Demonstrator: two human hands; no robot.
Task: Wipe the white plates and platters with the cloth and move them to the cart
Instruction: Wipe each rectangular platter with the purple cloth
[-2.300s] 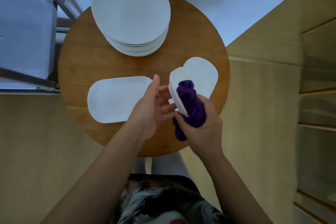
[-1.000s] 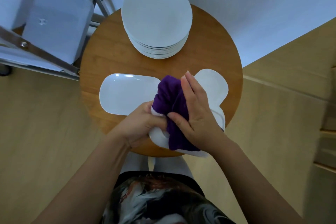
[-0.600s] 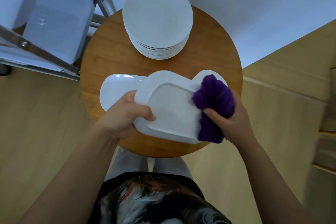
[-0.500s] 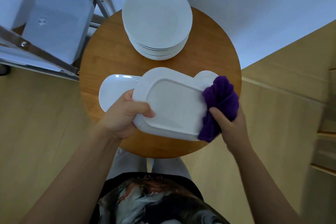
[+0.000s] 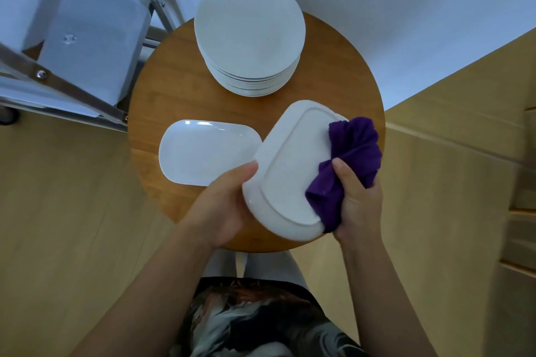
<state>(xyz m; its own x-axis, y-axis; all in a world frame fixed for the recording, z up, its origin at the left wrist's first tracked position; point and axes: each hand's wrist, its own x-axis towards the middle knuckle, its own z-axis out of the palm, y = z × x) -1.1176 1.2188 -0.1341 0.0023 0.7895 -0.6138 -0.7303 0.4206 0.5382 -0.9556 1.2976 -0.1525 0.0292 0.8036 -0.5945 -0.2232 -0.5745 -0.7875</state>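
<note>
Wiping step: left hand gripped upturned platter at its 8 o'clock edge; right hand clutched cloth against it. Next, likely carry to cart, 10 o'clock.

A white rounded-rectangular platter is held tilted, underside up, above the counter's near edge; a bunched purple cloth presses its right rim; a second platter lies flat beside it; stacked round plates sit behind.
</note>
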